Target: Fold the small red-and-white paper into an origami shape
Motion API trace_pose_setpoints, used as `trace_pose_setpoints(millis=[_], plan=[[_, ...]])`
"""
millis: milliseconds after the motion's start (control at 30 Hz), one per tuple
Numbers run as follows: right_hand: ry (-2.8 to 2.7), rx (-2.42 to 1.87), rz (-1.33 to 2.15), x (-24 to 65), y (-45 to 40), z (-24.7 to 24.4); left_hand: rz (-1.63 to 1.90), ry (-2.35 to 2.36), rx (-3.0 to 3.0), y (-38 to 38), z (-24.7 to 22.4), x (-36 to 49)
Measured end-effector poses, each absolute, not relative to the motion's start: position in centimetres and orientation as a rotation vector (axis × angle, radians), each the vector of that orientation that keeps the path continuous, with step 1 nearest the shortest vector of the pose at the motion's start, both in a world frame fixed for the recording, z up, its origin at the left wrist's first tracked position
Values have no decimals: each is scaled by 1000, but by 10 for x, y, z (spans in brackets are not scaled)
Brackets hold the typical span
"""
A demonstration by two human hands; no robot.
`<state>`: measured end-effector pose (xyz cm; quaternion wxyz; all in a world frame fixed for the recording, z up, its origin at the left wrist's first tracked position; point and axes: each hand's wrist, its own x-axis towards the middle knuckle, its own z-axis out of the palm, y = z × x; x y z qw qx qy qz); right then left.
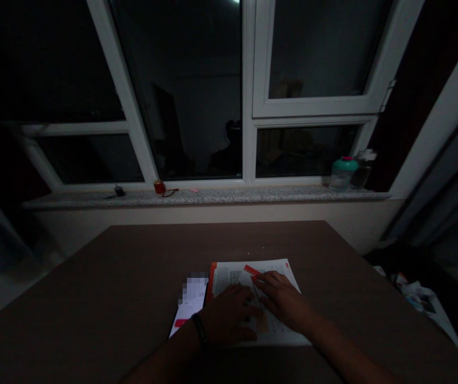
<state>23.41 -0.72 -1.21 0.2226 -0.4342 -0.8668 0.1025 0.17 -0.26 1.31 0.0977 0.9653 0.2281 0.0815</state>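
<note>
A white printed sheet with red markings [281, 269] lies on the brown table [133, 277], near the front middle. My left hand [229, 320], with a dark band on the wrist, rests flat on the sheet's lower left part. My right hand [283, 301] lies on the sheet beside it, fingers pointing up-left toward a red bar [252, 270] printed near the top. A smaller white card with a red patch [189, 309] pokes out from under the sheet's left edge. The light is dim, so whether the fingers pinch anything is unclear.
A stone window sill [213, 197] runs behind the table with a small red object [159, 186], a small dark object [119, 190], a teal-lidded jar [343, 173] and a second container [363, 168]. Dark windows stand above. Clutter lies on the floor at right [413, 293].
</note>
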Motion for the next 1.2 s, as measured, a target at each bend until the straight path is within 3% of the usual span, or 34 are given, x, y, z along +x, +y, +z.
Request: trace_pose_setpoints(millis=[1200], plan=[[-2404,-1245,175,229,-7,-22,257,665,2823,-4,16,2]])
